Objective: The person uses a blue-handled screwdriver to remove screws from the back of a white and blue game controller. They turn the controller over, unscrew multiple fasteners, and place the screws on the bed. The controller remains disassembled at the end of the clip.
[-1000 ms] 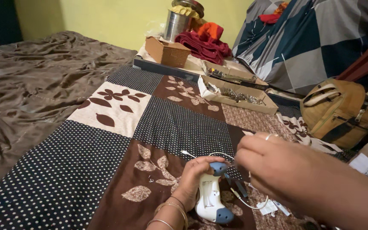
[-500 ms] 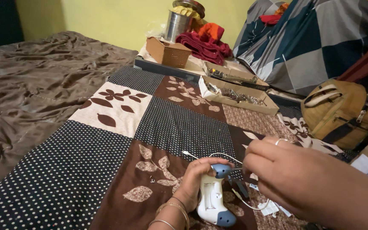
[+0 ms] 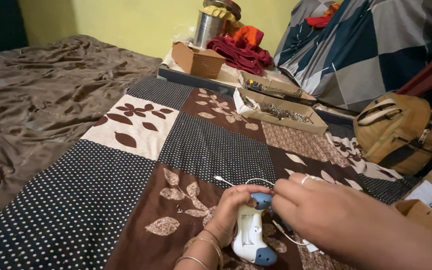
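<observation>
My left hand (image 3: 233,210) grips a white and blue glue gun (image 3: 252,236) that rests on the patchwork bedspread (image 3: 201,145) at the bottom centre. My right hand (image 3: 326,210), with a ring on one finger, comes in from the right and its fingertips touch the gun's blue front end. A thin white wire (image 3: 246,181) loops on the bedspread just beyond the hands. What the right fingers pinch is hidden behind the hand.
A cardboard tray of small metal parts (image 3: 278,111) and a second one (image 3: 271,86) lie further back. A small brown basket (image 3: 197,60), a metal tin (image 3: 208,27) and red cloth (image 3: 241,50) stand by the yellow wall. A tan bag (image 3: 398,132) sits right; a crumpled brown sheet (image 3: 36,110) lies left.
My right hand has slid left and down until its fingertips meet the blue end of the glue gun. My left hand keeps its hold on the gun.
</observation>
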